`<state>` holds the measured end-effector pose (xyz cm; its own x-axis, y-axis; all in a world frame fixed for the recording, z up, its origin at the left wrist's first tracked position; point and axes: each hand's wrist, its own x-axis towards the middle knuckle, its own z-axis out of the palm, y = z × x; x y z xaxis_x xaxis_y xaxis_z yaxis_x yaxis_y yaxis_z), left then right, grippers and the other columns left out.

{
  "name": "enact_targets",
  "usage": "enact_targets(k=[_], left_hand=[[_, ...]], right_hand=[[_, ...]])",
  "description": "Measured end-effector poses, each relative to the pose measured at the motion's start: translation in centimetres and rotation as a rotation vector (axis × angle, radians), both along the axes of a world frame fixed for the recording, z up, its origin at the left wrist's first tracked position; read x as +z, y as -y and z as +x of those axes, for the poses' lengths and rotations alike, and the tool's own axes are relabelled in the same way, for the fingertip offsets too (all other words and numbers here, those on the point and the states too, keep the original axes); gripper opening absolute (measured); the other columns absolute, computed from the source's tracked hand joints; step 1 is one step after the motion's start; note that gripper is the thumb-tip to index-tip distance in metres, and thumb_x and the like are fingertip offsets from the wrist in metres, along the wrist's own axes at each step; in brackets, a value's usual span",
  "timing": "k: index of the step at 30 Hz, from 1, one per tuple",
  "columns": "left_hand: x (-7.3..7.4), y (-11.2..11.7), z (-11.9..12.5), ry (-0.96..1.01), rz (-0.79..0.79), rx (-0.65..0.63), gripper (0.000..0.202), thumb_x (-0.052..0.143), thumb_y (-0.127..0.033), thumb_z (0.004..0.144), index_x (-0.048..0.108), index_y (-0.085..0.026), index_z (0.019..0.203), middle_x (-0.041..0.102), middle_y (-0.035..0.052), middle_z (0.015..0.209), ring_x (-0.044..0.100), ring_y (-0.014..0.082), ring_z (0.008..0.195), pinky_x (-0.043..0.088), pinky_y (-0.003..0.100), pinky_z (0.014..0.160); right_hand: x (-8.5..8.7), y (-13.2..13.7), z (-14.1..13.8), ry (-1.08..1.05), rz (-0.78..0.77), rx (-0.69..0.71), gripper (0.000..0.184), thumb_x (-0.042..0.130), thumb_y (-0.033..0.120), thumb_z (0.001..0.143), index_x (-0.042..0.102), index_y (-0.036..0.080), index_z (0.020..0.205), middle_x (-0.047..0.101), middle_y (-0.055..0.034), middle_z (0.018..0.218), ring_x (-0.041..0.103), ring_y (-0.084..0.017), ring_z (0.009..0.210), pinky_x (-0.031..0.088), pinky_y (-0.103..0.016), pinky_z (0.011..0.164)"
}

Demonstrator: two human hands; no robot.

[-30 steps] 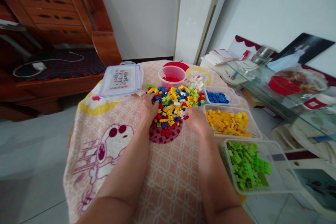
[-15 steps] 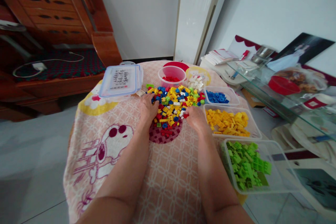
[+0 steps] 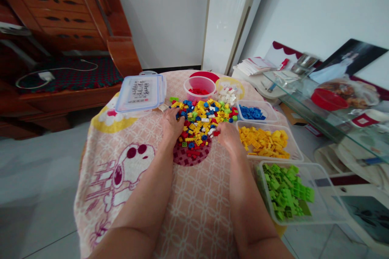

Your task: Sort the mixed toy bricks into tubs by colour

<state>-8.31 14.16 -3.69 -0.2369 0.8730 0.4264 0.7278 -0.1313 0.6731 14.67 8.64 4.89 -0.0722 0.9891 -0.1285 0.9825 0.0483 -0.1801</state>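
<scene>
A mixed heap of toy bricks in yellow, blue, red, white and green lies on the cloth-covered table. My left hand rests at the heap's left edge, thumb and fingers apart around some bricks. At the right edge my right hand has its fingers curled in, with a red brick at the fingertips. Just beyond the heap stands a round tub with red bricks inside. White bricks lie in a loose group at the back right. A few red bricks lie at the heap's near side.
Along the right side stand clear boxes of blue bricks, yellow bricks and green bricks. A blue-rimmed lid lies at the back left. Beyond the table's right edge is a glass shelf; a wooden bench stands left.
Almost nothing differs. The view has shifted very slightly, and my right hand, with the red brick at its fingertips, sits a touch further right.
</scene>
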Motion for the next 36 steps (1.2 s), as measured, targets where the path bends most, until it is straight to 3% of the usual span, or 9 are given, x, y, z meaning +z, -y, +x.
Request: enact_targets(k=[10, 20, 25, 31, 36], left_hand=[[-0.1, -0.1, 0.0, -0.002, 0.011, 0.007, 0.036, 0.06, -0.027, 0.081, 0.073, -0.019, 0.115, 0.071, 0.0126, 0.125, 0.059, 0.0332, 0.128, 0.043, 0.053, 0.119], [0.0, 0.0, 0.0, -0.001, 0.002, 0.011, 0.035, 0.061, -0.027, 0.082, 0.073, -0.02, 0.114, 0.071, 0.0126, 0.125, 0.059, 0.0332, 0.128, 0.043, 0.053, 0.119], [-0.1, -0.1, 0.1, 0.007, -0.002, 0.007, 0.036, 0.06, -0.027, 0.082, 0.073, -0.018, 0.115, 0.07, 0.0143, 0.127, 0.058, 0.0335, 0.129, 0.042, 0.053, 0.119], [0.0, 0.0, 0.1, 0.002, 0.008, 0.009, 0.034, 0.061, -0.027, 0.081, 0.073, -0.02, 0.113, 0.071, 0.0119, 0.123, 0.059, 0.0332, 0.127, 0.043, 0.053, 0.118], [-0.1, -0.1, -0.1, -0.006, 0.016, 0.005, 0.033, 0.061, -0.027, 0.081, 0.073, -0.021, 0.112, 0.072, 0.0115, 0.122, 0.059, 0.0329, 0.126, 0.044, 0.053, 0.118]], right_hand=[[0.3, 0.0, 0.0, -0.028, 0.005, -0.015, 0.035, 0.055, 0.003, 0.086, 0.08, 0.018, 0.106, 0.078, -0.0131, 0.113, 0.071, -0.024, 0.11, 0.046, -0.026, 0.086], [0.1, -0.5, 1.3, -0.316, 0.102, -0.016, 0.043, 0.05, 0.002, 0.079, 0.081, 0.017, 0.105, 0.081, -0.0055, 0.097, 0.071, -0.017, 0.092, 0.046, -0.022, 0.08], [-0.2, -0.5, 1.4, -0.388, 0.119, -0.021, 0.04, 0.049, 0.004, 0.082, 0.081, 0.014, 0.103, 0.08, -0.0072, 0.095, 0.071, -0.017, 0.087, 0.046, -0.023, 0.08], [0.0, -0.5, 1.4, -0.371, 0.113, -0.041, 0.039, 0.049, 0.004, 0.084, 0.081, 0.014, 0.105, 0.081, -0.0082, 0.098, 0.072, -0.018, 0.09, 0.048, -0.023, 0.081], [1.0, -0.3, 1.3, -0.227, 0.095, -0.089, 0.035, 0.056, 0.008, 0.087, 0.08, 0.018, 0.109, 0.081, -0.0083, 0.104, 0.073, -0.019, 0.1, 0.048, -0.024, 0.085]])
